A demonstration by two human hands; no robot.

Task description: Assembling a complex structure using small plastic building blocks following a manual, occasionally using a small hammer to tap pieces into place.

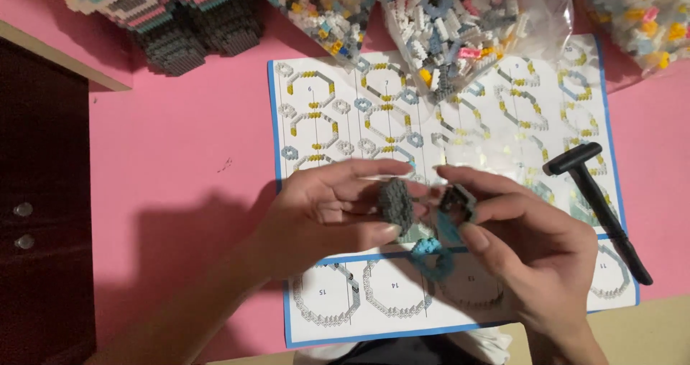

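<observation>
Grey block disc [396,204] sits between the thumb and fingers of your left hand [323,210], held above the instruction sheet [327,120] on the pink table [172,142]. Your right hand [525,235] pinches a smaller dark and pale piece [457,200] just beside the disc, almost touching it. To join them well, I think you should keep the disc steady, line up the studs first, and press straight, not at an angle, because such tiny bricks slip easily. The disc looks round and knobbly, made of many small hard plastic bricks. A blue ring [430,256] of similar bricks lies on the sheet under your hands. A black hammer-shaped tool [596,199], smooth and matte, rests to the right. Clear crinkled bags of loose bricks [460,27] lie at the top.
</observation>
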